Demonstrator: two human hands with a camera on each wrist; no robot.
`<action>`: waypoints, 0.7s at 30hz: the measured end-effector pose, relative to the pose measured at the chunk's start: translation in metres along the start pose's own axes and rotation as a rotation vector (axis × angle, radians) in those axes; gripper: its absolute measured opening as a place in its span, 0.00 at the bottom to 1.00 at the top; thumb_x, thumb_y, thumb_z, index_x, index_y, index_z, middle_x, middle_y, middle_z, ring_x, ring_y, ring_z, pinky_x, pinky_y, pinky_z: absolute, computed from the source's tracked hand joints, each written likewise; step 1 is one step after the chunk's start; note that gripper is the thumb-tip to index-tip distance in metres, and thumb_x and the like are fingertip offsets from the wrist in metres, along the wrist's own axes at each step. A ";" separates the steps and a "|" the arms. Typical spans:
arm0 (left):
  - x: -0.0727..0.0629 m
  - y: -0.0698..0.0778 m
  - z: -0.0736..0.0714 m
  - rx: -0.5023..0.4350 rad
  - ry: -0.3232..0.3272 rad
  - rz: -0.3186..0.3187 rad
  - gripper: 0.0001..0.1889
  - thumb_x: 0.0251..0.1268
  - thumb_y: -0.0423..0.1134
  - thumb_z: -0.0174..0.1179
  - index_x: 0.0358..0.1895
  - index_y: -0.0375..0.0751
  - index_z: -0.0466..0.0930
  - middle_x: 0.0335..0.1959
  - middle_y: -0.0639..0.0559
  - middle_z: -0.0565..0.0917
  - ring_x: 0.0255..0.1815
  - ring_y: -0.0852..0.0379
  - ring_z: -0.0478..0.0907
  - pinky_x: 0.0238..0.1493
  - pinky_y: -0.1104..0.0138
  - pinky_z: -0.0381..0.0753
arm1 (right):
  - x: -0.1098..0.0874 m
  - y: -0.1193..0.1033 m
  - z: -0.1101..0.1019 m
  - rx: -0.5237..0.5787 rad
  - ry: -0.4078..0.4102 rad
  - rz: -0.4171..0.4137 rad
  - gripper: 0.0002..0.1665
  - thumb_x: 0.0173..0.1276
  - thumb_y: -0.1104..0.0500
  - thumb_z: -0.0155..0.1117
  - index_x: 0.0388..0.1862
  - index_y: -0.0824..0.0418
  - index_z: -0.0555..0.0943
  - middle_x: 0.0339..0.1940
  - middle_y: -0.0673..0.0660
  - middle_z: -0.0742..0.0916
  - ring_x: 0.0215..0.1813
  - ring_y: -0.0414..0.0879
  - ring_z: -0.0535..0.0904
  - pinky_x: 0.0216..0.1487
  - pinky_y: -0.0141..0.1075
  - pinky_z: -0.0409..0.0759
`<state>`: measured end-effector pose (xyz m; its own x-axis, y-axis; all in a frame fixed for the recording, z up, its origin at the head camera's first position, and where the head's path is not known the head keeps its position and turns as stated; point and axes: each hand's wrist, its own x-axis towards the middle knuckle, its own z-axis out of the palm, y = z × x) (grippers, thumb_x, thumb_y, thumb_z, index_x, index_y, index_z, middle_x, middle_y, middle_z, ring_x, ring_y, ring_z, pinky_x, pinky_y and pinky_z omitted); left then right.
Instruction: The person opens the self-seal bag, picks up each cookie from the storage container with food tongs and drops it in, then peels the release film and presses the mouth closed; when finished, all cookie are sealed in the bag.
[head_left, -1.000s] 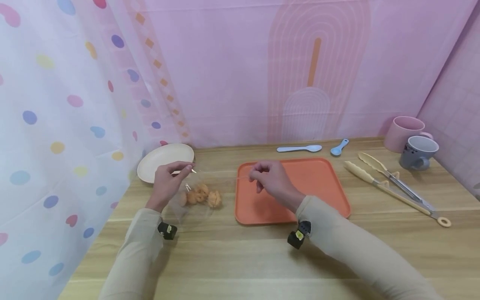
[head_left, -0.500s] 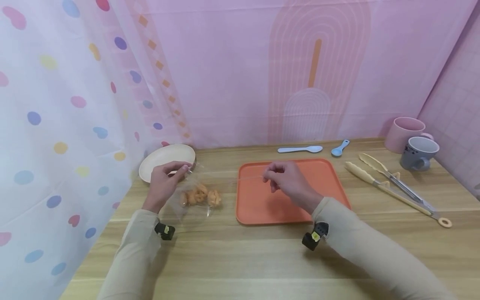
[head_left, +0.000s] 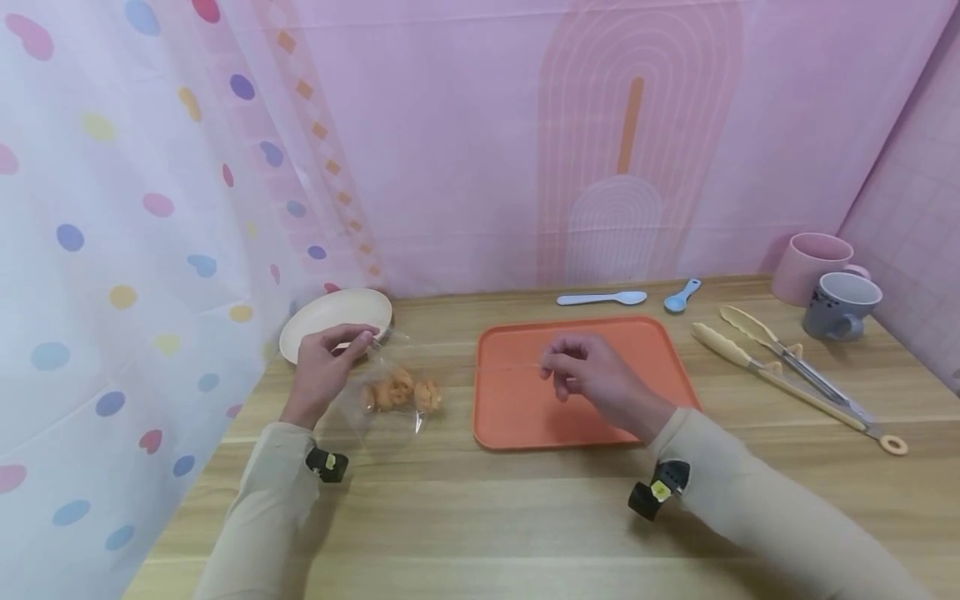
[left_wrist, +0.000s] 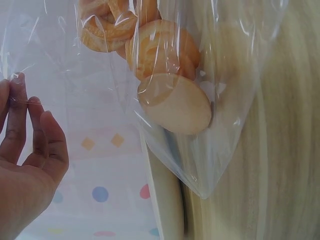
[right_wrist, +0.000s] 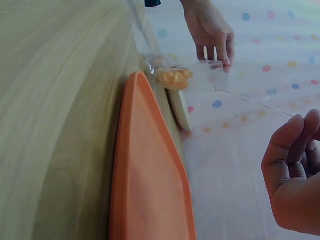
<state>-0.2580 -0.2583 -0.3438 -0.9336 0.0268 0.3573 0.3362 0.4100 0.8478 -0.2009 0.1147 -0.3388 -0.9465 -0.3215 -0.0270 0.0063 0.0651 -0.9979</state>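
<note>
A clear plastic bag [left_wrist: 220, 145] holds several golden-brown twisted pastries [head_left: 399, 390] that look like cookies. My left hand [head_left: 324, 371] pinches the bag's top edge between thumb and fingers, and the bag hangs to the right of it. Over the orange tray [head_left: 517, 421], my right hand [head_left: 600, 383] pinches the end of a thin clear strip [right_wrist: 265, 104] between thumb and forefinger. That strip stretches taut from the bag's mouth to my right hand. In the right wrist view its far end meets the bag near my left fingers.
A cream oval plate [head_left: 337, 308] stands behind my left hand. Along the back lie a light-blue spoon [head_left: 600, 298] and a small blue measuring spoon [head_left: 681, 297]. Cream-tipped tongs [head_left: 802, 383] lie right of the tray, with a pink mug [head_left: 806, 271] and a grey mug [head_left: 840, 308] beyond.
My right hand has moved right and slightly down across the tray, drawing the strip out longer from the bag. My left hand has shifted slightly left, still holding the bag.
</note>
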 end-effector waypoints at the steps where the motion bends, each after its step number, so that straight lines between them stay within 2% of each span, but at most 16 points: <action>1: 0.000 0.000 0.000 -0.001 -0.002 0.000 0.15 0.72 0.35 0.61 0.50 0.21 0.83 0.32 0.78 0.85 0.36 0.76 0.83 0.40 0.81 0.83 | -0.002 0.000 -0.002 0.000 0.001 0.000 0.11 0.79 0.59 0.55 0.44 0.68 0.77 0.35 0.53 0.83 0.27 0.43 0.75 0.39 0.35 0.81; 8: 0.000 0.002 -0.001 -0.013 -0.002 0.011 0.15 0.72 0.35 0.61 0.49 0.21 0.83 0.32 0.76 0.85 0.35 0.75 0.83 0.40 0.81 0.84 | -0.014 0.004 -0.015 0.024 0.001 0.004 0.10 0.79 0.59 0.54 0.42 0.66 0.76 0.35 0.54 0.83 0.26 0.42 0.75 0.37 0.34 0.81; 16: 0.000 -0.002 -0.006 0.069 0.015 0.008 0.14 0.72 0.36 0.61 0.49 0.26 0.84 0.29 0.78 0.82 0.36 0.76 0.81 0.32 0.79 0.79 | -0.023 0.002 -0.034 0.090 0.002 -0.005 0.08 0.79 0.61 0.52 0.38 0.62 0.76 0.32 0.49 0.84 0.25 0.39 0.75 0.34 0.33 0.80; 21: 0.000 -0.004 -0.008 0.054 0.012 -0.002 0.14 0.72 0.36 0.61 0.50 0.25 0.83 0.29 0.77 0.83 0.37 0.74 0.82 0.33 0.80 0.80 | -0.029 -0.005 -0.049 0.075 -0.030 -0.022 0.11 0.79 0.61 0.51 0.33 0.57 0.77 0.30 0.48 0.83 0.26 0.39 0.75 0.33 0.33 0.80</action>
<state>-0.2588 -0.2667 -0.3438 -0.9327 0.0145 0.3604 0.3266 0.4582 0.8267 -0.1896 0.1698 -0.3297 -0.9368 -0.3499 -0.0061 0.0114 -0.0132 -0.9998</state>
